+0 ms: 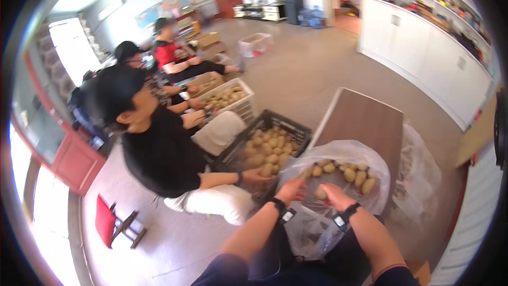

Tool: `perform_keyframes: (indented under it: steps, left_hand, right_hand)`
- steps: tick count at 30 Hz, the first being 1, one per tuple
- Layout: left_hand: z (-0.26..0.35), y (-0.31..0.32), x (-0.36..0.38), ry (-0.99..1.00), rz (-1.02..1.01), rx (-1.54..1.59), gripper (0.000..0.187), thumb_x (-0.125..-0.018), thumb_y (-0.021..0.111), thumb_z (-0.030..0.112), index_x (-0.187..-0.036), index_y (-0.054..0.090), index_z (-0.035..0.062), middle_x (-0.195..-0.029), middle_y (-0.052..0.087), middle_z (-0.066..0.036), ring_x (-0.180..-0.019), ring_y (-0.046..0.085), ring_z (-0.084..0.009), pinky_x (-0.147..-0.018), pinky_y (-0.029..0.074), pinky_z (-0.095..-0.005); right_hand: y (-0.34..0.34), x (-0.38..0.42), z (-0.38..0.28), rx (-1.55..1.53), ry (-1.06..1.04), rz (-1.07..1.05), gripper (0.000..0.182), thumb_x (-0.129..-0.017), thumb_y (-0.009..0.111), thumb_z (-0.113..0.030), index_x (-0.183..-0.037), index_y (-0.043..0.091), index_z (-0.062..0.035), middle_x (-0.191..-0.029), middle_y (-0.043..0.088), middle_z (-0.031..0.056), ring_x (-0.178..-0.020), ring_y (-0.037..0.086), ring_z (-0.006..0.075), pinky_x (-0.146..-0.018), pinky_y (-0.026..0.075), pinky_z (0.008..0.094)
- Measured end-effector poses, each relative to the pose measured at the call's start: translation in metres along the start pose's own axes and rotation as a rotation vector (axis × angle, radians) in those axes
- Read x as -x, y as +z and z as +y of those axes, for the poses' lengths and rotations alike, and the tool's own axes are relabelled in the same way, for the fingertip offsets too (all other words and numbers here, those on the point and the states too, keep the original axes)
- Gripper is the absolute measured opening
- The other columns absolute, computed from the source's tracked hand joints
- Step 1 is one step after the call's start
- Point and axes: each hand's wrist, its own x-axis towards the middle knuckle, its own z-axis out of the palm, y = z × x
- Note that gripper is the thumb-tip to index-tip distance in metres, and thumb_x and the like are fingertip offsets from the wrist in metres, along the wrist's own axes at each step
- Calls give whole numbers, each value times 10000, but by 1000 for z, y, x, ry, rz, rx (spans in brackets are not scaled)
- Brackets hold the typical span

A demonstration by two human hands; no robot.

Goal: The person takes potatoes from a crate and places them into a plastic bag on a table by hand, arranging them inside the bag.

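Note:
My right hand [337, 198] is closed around a potato [320, 194], held over the near side of a clear plastic bag [365, 151]. To its left, my left hand [291, 191] is raised by the bag's left edge, its fingers partly spread and slightly blurred; I see nothing in it. More brown potatoes [349, 173] lie in an arc inside the bag. Crumpled plastic [312, 233] hangs below my hands, over my lap.
A black crate [304, 127] of potatoes stands to the left, with a co-worker's hand [256, 176] at its near edge. Beyond are a white crate [250, 95] and other seated people. A brown-topped table [365, 116] is ahead; a red stool [106, 221] is at lower left.

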Motion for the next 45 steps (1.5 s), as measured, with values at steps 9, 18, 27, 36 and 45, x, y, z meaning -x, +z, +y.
perform_keyframes:
  steps: [9, 18, 27, 36, 45]
  left_hand:
    - [13, 11, 11, -59, -441, 58, 437, -958, 514, 466, -1203, 564, 108, -1038, 650, -62, -828, 641, -184, -657, 524, -332]
    - [20, 2, 13, 11, -202, 337, 354, -925, 584, 454, -1082, 574, 138, -844, 631, -38, -651, 605, -180, -537, 490, -315]
    - [17, -28, 0, 186, 57, 717, 335, -946, 543, 398, -1041, 561, 78, -861, 628, -86, -621, 608, -245, -497, 531, -361]
    - [21, -28, 11, 129, 74, 712, 367, -921, 577, 413, -1072, 563, 79, -947, 601, -100, -770, 584, -266, -606, 536, -389]
    - [24, -56, 13, 113, 186, 799, 417, -881, 628, 437, -1089, 572, 80, -978, 583, -113, -815, 550, -305, -680, 531, -430]
  right_hand:
    - [27, 23, -27, -116, -125, -214, 432, -965, 571, -274, -1308, 487, -25, -1079, 619, 107, -831, 654, 199, -749, 550, 306]
    - [11, 41, -11, 476, -443, 203, 214, -886, 565, -119, -1076, 622, -39, -866, 652, 94, -768, 654, 202, -677, 522, 327]
    - [113, 223, -169, 1288, -1494, 299, 84, -632, 593, -75, -650, 512, -86, -623, 453, 59, -575, 519, 246, -484, 390, 371]
    - [194, 465, -239, 1425, -1552, 575, 204, -516, 663, -100, -695, 572, -70, -704, 509, 52, -566, 485, 223, -479, 331, 331]
    - [164, 472, -195, 1305, -1204, 772, 201, -514, 659, -113, -688, 567, -69, -693, 494, 49, -561, 479, 219, -474, 327, 329]
